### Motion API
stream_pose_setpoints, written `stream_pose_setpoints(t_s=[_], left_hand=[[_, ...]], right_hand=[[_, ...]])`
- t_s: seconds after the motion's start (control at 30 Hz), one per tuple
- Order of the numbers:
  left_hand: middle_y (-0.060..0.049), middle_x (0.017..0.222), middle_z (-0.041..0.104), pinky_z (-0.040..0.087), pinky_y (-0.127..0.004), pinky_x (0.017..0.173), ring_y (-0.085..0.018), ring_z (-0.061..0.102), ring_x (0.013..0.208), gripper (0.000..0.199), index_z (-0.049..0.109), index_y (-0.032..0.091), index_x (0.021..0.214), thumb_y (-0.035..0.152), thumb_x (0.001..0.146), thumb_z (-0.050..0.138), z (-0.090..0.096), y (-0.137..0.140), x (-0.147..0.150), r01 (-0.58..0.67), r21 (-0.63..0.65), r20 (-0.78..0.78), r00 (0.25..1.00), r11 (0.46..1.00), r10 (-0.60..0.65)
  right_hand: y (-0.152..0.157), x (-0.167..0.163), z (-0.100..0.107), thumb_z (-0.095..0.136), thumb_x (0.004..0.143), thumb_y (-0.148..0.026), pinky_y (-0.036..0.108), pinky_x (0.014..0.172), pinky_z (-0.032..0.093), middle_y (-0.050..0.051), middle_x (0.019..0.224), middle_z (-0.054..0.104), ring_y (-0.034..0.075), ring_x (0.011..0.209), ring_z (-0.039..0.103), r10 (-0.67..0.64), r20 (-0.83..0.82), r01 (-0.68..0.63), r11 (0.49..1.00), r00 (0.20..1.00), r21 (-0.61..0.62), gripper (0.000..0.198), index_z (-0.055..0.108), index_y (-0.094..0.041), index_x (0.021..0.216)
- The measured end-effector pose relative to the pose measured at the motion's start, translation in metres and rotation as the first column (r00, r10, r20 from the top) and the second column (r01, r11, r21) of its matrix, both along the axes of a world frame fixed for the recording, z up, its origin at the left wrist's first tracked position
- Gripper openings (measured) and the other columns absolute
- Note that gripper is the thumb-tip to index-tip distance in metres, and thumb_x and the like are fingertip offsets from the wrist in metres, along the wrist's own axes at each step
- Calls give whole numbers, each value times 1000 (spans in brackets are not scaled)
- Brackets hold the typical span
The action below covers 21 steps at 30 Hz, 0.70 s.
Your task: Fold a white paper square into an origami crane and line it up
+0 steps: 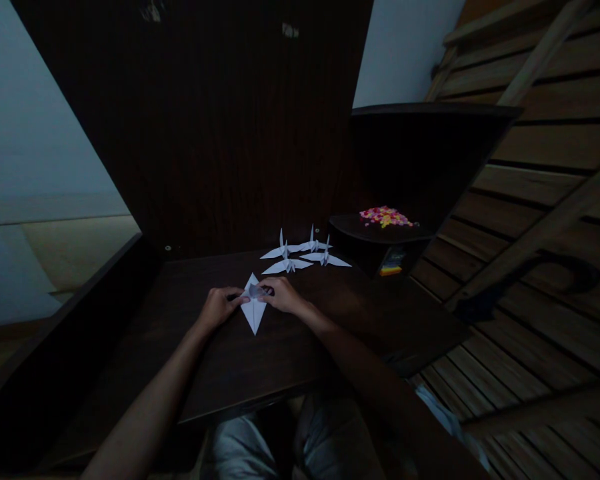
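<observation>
A white sheet of origami paper (254, 319), folded into a long diamond, lies on the dark desk between my hands. My left hand (221, 305) pinches its left corner, thumb on top. From the other side, my right hand (281, 294) grips the right part near the middle, where a flap stands partly raised. Just beyond are several finished white paper cranes (287, 265) with wings spread, grouped near the desk's back panel. The exact fold under my fingertips is too small to make out.
The dark wooden desk (220, 383) has a tall back panel (220, 133) and a raised left side. At right, a rounded shelf (350, 225) bears a heap of pink, red and yellow small pieces (385, 217). A yellow-edged item (391, 270) sits beneath it. Wooden slats rise farther right.
</observation>
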<state>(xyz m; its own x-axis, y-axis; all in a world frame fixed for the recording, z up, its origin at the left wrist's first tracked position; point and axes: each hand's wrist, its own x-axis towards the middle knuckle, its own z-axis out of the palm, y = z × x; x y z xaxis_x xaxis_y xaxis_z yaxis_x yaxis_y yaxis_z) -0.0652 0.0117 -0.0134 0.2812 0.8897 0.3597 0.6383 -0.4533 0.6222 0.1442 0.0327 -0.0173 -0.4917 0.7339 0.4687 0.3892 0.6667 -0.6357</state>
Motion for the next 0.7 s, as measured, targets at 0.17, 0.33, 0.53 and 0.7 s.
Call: stream_pose_setpoints(t_s=[0.17,0.33,0.53,0.7], left_hand=[[-3,89,75,51,-34,78,-25,69,83,24,74,22,84,41,75,63,0,-1,2,-36,1,-2,999,999,36],[-5,100,71,50,-32,82,-22,66,91,27,64,21,104,33,81,57,-1,0,5,-43,45,65,997,998,40],[-6,98,60,51,-32,75,-18,62,80,20,59,19,97,28,79,60,-5,0,11,-74,146,5,997,986,74],[-9,109,53,49,-37,87,-23,56,100,18,67,19,89,30,84,54,-14,3,10,-14,267,-90,995,963,39]], right_hand=[[3,-3,-4,70,70,-12,21,63,44,0,74,67,13,67,60,-49,14,48,998,999,35,18,71,-15,87],[6,-6,-8,70,68,-12,23,64,49,3,85,67,12,69,60,-77,-79,72,996,994,-57,45,63,-15,112],[3,-5,-12,70,71,-13,32,79,53,10,111,59,17,89,61,-97,-7,98,991,995,95,59,52,-18,127],[-2,-6,-11,68,76,-15,39,100,45,14,128,54,24,117,52,-181,131,142,953,975,267,46,57,-16,121]])
